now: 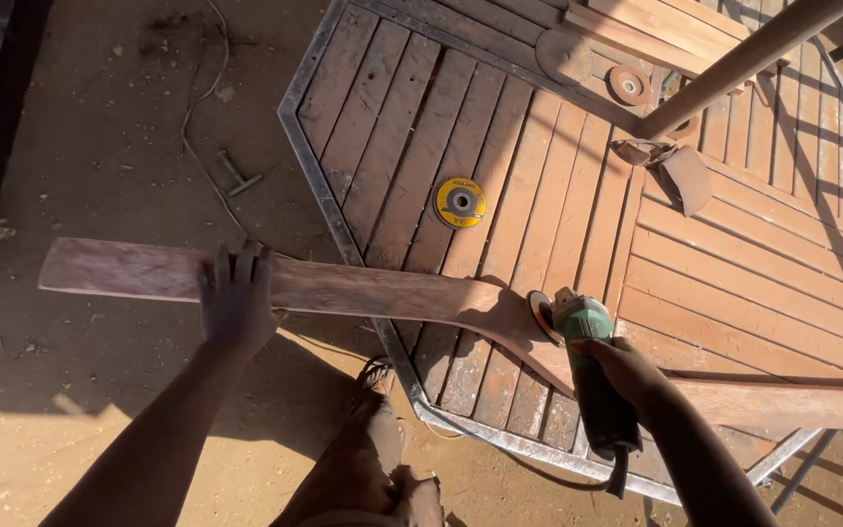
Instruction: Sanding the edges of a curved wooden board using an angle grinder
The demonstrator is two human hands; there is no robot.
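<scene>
Head view, left hand: the left hand (236, 298) lies flat, fingers spread, pressing down on the left part of the long curved board (363, 291); it clasps nothing.
Head view, right hand: the right hand (626, 373) is wrapped tight around the body of the green angle grinder (587, 366), near and to the right.
Grinder: its disc (541, 314) sits against the near edge of the board, just where the board bends; its dark cable (578, 480) trails off from the near end.
Board: reddish wood, running from far left over the bare ground, across the near corner of the table, and off to the right edge.
Table: a slatted wooden top (734, 283) in a grey metal frame, filling the right half of the scene.
On the table: a yellow grinding disc (460, 202) lies flat, far of the board and well apart from it; a second, dusty disc (627, 85) lies further off, near a slanting pole (734, 63).
Ground: sandy dirt (100, 127) on the left, with a small metal tool (238, 178) and a thin wire (202, 98) lying on it.
</scene>
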